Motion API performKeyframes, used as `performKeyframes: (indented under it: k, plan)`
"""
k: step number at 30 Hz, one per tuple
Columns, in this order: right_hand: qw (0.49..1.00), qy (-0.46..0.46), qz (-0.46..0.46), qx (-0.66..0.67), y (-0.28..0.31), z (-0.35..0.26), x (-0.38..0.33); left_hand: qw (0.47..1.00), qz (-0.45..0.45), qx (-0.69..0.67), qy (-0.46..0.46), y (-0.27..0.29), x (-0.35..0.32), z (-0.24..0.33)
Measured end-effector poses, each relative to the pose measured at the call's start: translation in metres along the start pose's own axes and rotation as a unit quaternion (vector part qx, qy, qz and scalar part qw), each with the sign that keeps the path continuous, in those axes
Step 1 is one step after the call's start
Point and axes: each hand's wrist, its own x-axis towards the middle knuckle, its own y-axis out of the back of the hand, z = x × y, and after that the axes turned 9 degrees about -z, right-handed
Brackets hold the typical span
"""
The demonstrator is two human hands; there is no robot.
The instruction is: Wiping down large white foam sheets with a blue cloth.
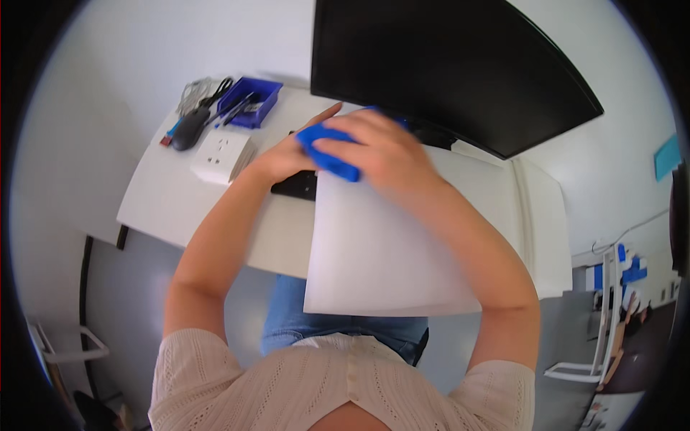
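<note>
My right hand (388, 147) grips a folded blue cloth (330, 152), its fingers bent over the top and slightly blurred. Close beside it, my left hand (284, 156) lies across a black keyboard (296, 187), one finger stretched out toward the monitor. The cloth hides the left hand's other fingers. Beneath my right forearm spreads a large white sheet (388, 251), covering part of the keyboard and hanging over the desk's front edge. Whether the cloth touches the sheet or the keyboard, I cannot tell.
A black monitor (445, 65) stands at the back of the white desk (162, 194). To the left are a white socket block (219, 154), a black mouse (190, 129) and a blue bin (266, 97) holding pens. White metal frames (604, 330) stand at the far right.
</note>
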Motion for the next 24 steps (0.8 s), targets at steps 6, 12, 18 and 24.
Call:
performKeyframes:
  k: [6, 12, 18, 24]
  plan:
    - [0.994, -0.077, -0.071, -0.021, 0.010, 0.017, -0.013, 0.998, 0.012, 0.065, -0.023, 0.002, -0.002, 0.005]
    - [0.965, -0.239, -0.076, -0.081, 0.068, 0.046, -0.109, 0.998, -0.038, 0.057, -0.004, -0.008, 0.005, 0.023]
    - [0.899, -0.398, -0.061, -0.169, 0.123, 0.058, -0.216, 0.996, -0.027, 0.078, 0.033, -0.010, 0.007, 0.024]
    - [0.784, -0.586, -0.093, -0.182, 0.164, 0.063, -0.278, 0.995, -0.027, 0.096, 0.009, -0.005, 0.005, 0.018]
